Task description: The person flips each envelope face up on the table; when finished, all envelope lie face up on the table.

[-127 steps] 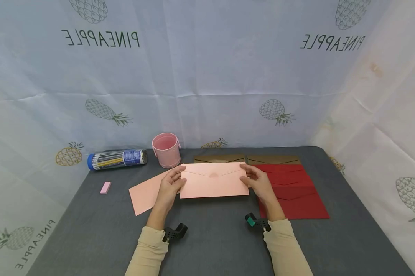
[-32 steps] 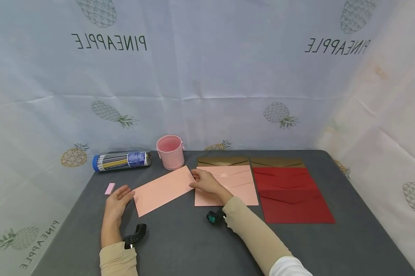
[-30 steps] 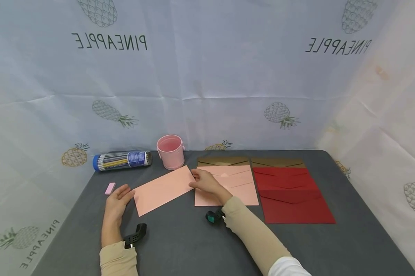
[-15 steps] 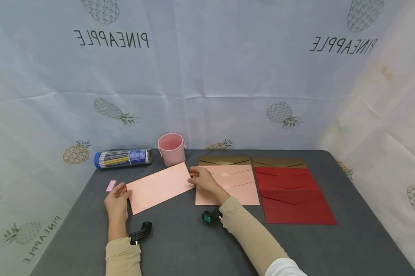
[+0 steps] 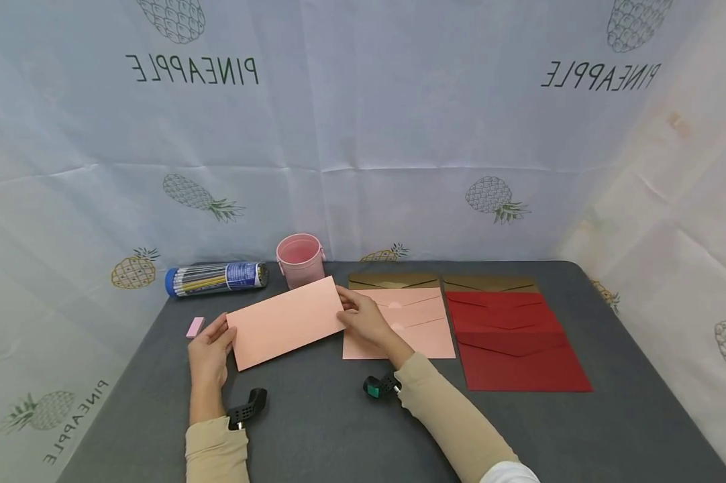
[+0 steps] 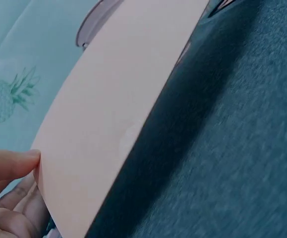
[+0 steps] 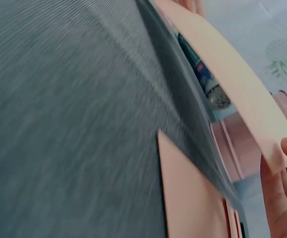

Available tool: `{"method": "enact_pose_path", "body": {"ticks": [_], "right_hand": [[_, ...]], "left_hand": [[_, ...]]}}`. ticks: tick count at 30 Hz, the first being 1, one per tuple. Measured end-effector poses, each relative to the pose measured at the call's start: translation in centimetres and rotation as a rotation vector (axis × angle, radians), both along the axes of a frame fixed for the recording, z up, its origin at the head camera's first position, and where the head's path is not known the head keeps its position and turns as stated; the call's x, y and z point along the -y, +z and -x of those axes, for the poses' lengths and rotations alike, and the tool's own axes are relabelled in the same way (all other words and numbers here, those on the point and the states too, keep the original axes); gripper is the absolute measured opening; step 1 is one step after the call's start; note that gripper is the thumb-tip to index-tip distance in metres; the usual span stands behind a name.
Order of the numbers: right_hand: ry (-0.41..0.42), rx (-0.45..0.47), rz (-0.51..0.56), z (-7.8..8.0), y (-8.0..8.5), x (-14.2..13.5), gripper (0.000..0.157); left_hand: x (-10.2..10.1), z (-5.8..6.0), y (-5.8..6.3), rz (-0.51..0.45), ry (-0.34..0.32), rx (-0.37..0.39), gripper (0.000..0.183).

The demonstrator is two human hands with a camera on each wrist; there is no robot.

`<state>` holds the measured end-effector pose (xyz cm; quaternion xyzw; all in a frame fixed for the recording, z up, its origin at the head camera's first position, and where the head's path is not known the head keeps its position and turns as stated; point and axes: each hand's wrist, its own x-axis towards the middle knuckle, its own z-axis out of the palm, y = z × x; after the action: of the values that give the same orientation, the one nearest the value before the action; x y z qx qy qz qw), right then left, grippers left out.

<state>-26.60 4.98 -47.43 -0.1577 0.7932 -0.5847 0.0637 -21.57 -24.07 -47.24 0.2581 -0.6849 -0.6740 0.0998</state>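
A plain pink envelope (image 5: 287,323) is held up off the table, tilted, its flapless face toward the head camera. My left hand (image 5: 209,349) pinches its left end, thumb in front and fingers behind. The right hand (image 5: 366,320) grips the opposite end the same way. In the left wrist view the thumb presses on the envelope (image 6: 113,99) edge, and a shadow falls below it. The right wrist view shows the raised envelope (image 7: 232,74) above the table. Just right of it lie overlapping pink envelopes (image 5: 423,339), flaps showing, partly behind my right forearm.
Red envelopes (image 5: 520,365) overlap at the right, with brown envelopes (image 5: 490,284) behind. A pink bucket (image 5: 300,258) stands at the back, beside a clear tube of pencils (image 5: 217,278) lying on its side. A small pink eraser (image 5: 196,327) lies near my left hand on the grey table (image 5: 315,416).
An earlier held envelope now lies with the pink ones at centre. Both hands have since taken the left-hand envelope by its ends and lifted it off the table.
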Motion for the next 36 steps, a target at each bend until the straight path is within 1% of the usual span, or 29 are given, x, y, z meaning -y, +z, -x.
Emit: {"method": "enact_pose_path", "body": {"ticks": [4,7,11,13,15,18,21,23,26,27,30,32,34,35,36], "right_hand": [[-0.035,-0.040,0.015,-0.9,-0.2,-1.8,0.057],[-0.068,-0.052,0.050,-1.6,-0.2,-3.2,0.056],[-0.095,-0.038,0.121,-2.4,-0.3,-5.2,0.055],[-0.097,-0.022,0.144,-3.1,0.3,-5.8,0.054],[-0.106,0.002,0.164,-3.9,1.1,-6.2,0.054],[-0.119,0.029,0.190,-4.8,1.8,-6.4,0.053],[-0.141,0.059,0.238,-4.8,1.0,-6.7,0.054],[-0.155,0.069,0.272,-4.5,0.3,-6.8,0.054],[-0.159,0.065,0.342,-4.2,0.3,-6.9,0.054],[-0.155,0.049,0.363,-4.3,0.6,-6.8,0.054],[-0.144,-0.003,0.417,-4.7,2.0,-6.6,0.053],[-0.156,-0.046,0.434,-5.2,3.1,-6.3,0.051],[-0.186,-0.092,0.435,-5.8,4.2,-5.9,0.049],[-0.201,-0.115,0.438,-6.1,4.7,-5.7,0.047],[-0.217,-0.141,0.432,-6.4,5.2,-5.4,0.046]], "left_hand": [[-1.1,0.2,0.2,-0.023,-0.078,-0.055,0.050],[-2.0,0.4,0.2,-0.055,-0.155,-0.086,0.053],[-3.2,0.6,0.2,-0.110,-0.253,-0.110,0.057],[-3.7,0.6,0.3,-0.133,-0.283,-0.113,0.058],[-4.1,0.7,0.3,-0.138,-0.305,-0.107,0.058],[-4.4,0.8,0.3,-0.134,-0.322,-0.105,0.057],[-4.8,0.9,0.4,-0.086,-0.330,-0.117,0.055],[-5.1,0.9,0.7,-0.035,-0.326,-0.138,0.055],[-5.7,0.9,1.6,0.085,-0.302,-0.176,0.055],[-6.1,0.9,2.1,0.109,-0.296,-0.201,0.057],[-7.2,0.4,3.5,0.228,-0.262,-0.280,0.065],[-8.3,-0.3,4.8,0.267,-0.245,-0.339,0.068],[-9.8,-1.4,6.2,0.296,-0.244,-0.391,0.066],[-10.7,-2.1,7.0,0.285,-0.269,-0.423,0.064],[-11.7,-2.8,7.7,0.281,-0.310,-0.451,0.062]]}}
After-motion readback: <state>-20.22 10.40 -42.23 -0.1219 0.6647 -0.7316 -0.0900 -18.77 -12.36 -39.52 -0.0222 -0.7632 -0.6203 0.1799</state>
